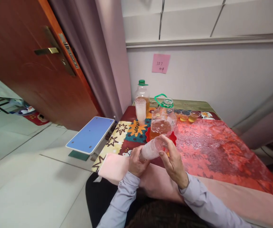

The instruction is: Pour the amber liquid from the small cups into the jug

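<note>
My left hand (137,161) is wrapped round the base end of a stack of clear plastic cups (150,149), which lies tilted with its mouth toward the right. At that open end, my right hand (174,160) has its thumb and fingers on the rim of the outermost cup. Just beyond my hands a large clear jug (163,118) of amber liquid stands uncapped on a red scalloped tray (173,138), its green handle (160,98) raised. A second jug (142,91) with a green cap is behind, partly hidden by an upright stack of cups (140,110).
Several cups with amber liquid (193,117) stand near the table's back edge. A red patterned cloth (205,145) and a pink cloth (233,193) cover the table. To the left are a low blue-topped stool (91,133) and a wooden door (39,69).
</note>
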Action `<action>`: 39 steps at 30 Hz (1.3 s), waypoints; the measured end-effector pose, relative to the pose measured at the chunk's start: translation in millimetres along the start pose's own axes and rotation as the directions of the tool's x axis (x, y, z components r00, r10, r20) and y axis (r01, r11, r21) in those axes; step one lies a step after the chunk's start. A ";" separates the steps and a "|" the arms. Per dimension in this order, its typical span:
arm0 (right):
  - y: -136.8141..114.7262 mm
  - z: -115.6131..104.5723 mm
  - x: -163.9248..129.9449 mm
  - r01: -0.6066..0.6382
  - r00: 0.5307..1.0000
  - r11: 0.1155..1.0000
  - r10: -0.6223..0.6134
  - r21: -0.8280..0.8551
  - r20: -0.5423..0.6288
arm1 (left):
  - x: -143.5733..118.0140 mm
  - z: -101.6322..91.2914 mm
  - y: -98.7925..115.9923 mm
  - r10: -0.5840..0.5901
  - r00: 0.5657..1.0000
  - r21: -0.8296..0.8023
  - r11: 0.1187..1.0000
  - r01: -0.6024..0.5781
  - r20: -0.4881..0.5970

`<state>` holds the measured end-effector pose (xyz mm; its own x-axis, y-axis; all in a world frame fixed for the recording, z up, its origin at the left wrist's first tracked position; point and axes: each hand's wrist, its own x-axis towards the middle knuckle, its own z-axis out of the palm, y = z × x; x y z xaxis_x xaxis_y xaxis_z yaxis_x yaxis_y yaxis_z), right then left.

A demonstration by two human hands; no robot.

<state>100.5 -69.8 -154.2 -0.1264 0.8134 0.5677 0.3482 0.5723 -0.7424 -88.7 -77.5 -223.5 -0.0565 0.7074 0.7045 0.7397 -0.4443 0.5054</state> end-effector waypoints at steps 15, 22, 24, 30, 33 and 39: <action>6.3 -6.1 -2.0 -0.082 0.995 0.994 0.077 0.074 0.069 | -0.1 -1.2 -6.2 -0.235 0.969 -0.050 0.970 0.239 0.070; 101.3 -113.4 57.1 -0.253 0.920 0.964 0.266 0.081 -0.288 | 11.3 0.3 -9.4 -0.626 0.780 -0.061 0.778 0.626 0.009; 153.2 -142.2 78.7 -0.356 0.855 0.932 0.353 0.064 -0.379 | 14.7 1.1 -9.7 -0.659 0.752 -0.055 0.750 0.659 0.019; 264.9 -170.6 138.5 -0.572 0.754 0.817 0.491 -0.069 -0.437 | 18.4 2.6 -15.4 -0.697 0.716 -0.027 0.716 0.698 0.023; 288.0 -162.0 159.2 -0.587 0.744 0.808 0.511 -0.056 -0.430 | 16.3 4.1 -19.8 -0.707 0.707 -0.041 0.706 0.707 0.010; 311.6 -146.6 176.0 -0.605 0.736 0.795 0.537 -0.044 -0.413 | 8.3 6.9 -29.3 -0.710 0.704 -0.020 0.704 0.710 0.027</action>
<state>323.0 236.4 -233.5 0.4773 0.8629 0.1661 0.3944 -0.0414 -0.9180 -106.2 -54.7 -235.9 -0.5468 0.8280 0.1241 0.4668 0.1784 0.8662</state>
